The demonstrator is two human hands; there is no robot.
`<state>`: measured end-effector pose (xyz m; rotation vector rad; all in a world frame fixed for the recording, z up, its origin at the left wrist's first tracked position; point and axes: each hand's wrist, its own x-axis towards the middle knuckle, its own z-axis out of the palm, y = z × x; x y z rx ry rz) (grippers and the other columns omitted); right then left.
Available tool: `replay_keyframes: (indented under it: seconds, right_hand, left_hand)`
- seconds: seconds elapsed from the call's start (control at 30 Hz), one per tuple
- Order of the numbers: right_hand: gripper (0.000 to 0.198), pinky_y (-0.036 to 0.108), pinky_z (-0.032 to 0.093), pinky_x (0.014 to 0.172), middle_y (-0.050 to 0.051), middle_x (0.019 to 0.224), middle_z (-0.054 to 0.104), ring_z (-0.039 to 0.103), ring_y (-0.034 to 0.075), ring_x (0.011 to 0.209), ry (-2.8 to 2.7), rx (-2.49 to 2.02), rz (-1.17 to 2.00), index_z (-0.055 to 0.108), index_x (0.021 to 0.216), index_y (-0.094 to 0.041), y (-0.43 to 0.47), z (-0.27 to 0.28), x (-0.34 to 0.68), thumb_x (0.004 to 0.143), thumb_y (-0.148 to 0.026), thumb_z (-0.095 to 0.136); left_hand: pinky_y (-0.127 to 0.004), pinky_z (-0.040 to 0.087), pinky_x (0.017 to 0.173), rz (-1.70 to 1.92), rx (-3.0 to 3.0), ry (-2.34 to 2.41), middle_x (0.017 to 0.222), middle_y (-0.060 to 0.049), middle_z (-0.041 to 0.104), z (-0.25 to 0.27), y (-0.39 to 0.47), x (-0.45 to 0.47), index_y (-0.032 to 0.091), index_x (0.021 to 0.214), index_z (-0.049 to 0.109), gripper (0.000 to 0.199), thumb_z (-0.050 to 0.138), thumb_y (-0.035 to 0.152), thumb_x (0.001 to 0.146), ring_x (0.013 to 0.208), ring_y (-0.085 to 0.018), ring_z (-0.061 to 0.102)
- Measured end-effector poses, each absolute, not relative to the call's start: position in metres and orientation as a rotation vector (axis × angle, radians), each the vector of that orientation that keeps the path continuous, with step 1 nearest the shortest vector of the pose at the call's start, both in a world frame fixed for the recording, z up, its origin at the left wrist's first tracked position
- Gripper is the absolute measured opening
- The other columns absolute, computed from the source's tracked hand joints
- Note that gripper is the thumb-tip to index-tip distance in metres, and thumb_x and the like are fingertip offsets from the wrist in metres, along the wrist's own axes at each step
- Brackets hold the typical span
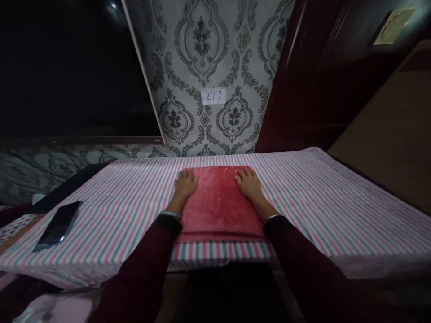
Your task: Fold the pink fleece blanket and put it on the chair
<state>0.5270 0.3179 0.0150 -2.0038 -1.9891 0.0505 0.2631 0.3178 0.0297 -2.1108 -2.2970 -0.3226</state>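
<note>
A folded red plush cloth lies on the striped tablecloth, close to the table's front edge. Its near side shows a fold line running across. My left hand rests flat on the cloth's far left corner, fingers spread. On the far right corner lies my right hand, also flat with its fingers apart. Neither hand grips the fabric. Each wrist has a silvery bangle below a dark sleeve.
A black smartphone lies on the table at the left. Behind stands a patterned wall with a paper label reading 277. A large dark screen hangs at the upper left. A brown panel leans at the right edge.
</note>
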Motion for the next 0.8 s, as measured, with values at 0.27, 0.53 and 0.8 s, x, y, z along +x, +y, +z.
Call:
replay_keyframes:
  seconds: [0.27,0.53,0.8]
  right_hand:
    - [0.054,0.05,0.05,0.098,0.012,0.162,0.04,0.052,0.036,0.128,-1.949,-2.02,0.051,0.05,0.153,-0.027,0.317,0.004,0.529,0.106,-0.047,0.033]
    - [0.056,0.055,0.047,0.103,0.008,0.165,0.037,0.052,0.039,0.13,-1.904,-2.044,0.153,0.047,0.155,-0.028,0.319,0.003,0.533,0.105,-0.048,0.031]
    - [0.055,0.055,0.046,0.105,0.006,0.167,0.034,0.05,0.037,0.134,-1.9,-2.036,0.19,0.046,0.156,-0.031,0.32,0.003,0.537,0.106,-0.048,0.03]
  left_hand:
    - [-0.049,0.043,0.111,-0.291,-2.124,-2.353,0.163,-0.014,0.04,0.015,0.33,0.257,0.022,0.156,0.042,0.064,0.028,0.053,0.102,0.141,-0.035,0.045]
    - [-0.049,0.04,0.115,-0.335,-2.115,-2.428,0.167,-0.01,0.036,0.013,0.33,0.251,0.023,0.157,0.041,0.061,0.027,0.049,0.103,0.148,-0.032,0.038]
    - [-0.049,0.04,0.116,-0.332,-2.149,-2.432,0.168,-0.006,0.034,0.011,0.334,0.244,0.026,0.158,0.04,0.058,0.025,0.039,0.103,0.149,-0.029,0.038]
